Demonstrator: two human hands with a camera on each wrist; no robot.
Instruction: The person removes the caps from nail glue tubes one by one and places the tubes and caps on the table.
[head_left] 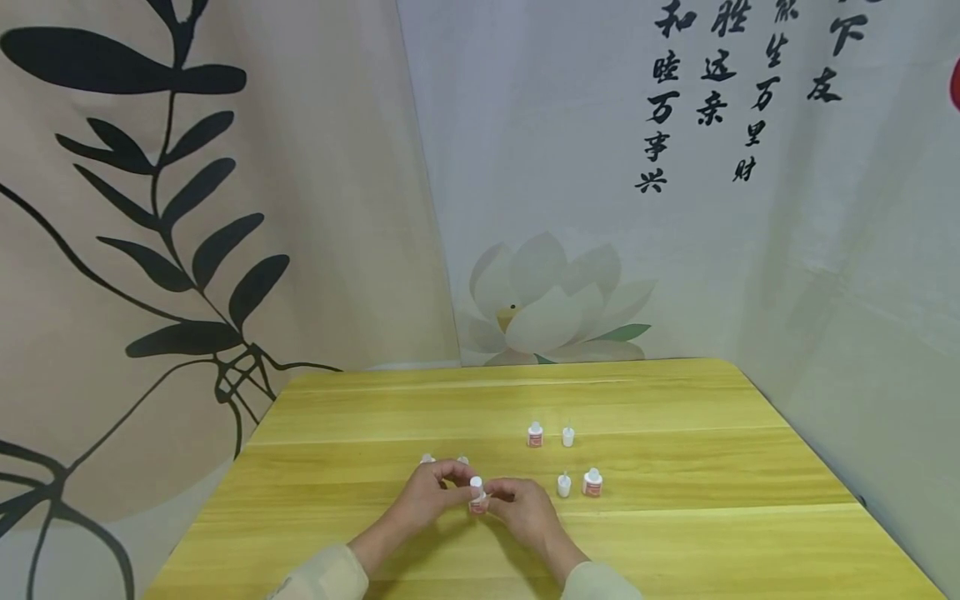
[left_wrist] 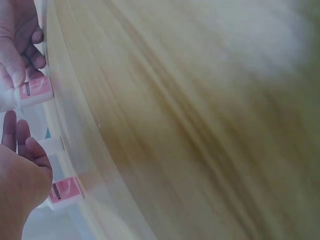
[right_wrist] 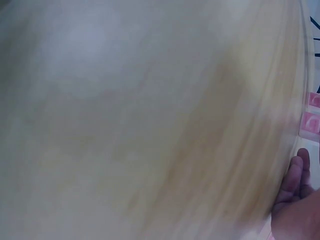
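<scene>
A small white bottle (head_left: 477,503) with a pink label and a tall white cap (head_left: 476,482) stands upright between both hands. From its left side, my left hand (head_left: 423,497) pinches it by the cap with thumb and forefinger. My right hand (head_left: 527,510) grips it from the right, its thumb close to the bottle's neck in the left wrist view. There, the held bottle (left_wrist: 36,93) is just above my left fingers, and another pink-labelled bottle (left_wrist: 65,192) shows behind that hand. The exact finger contact is partly hidden.
To the right, a labelled bottle (head_left: 592,482) sits beside a white cap with a thin tip (head_left: 564,485). Farther back are another bottle (head_left: 535,434) and white tipped cap (head_left: 567,437). Two white tops (head_left: 427,458) peek out behind my left hand. All rest on a wooden table (head_left: 712,550).
</scene>
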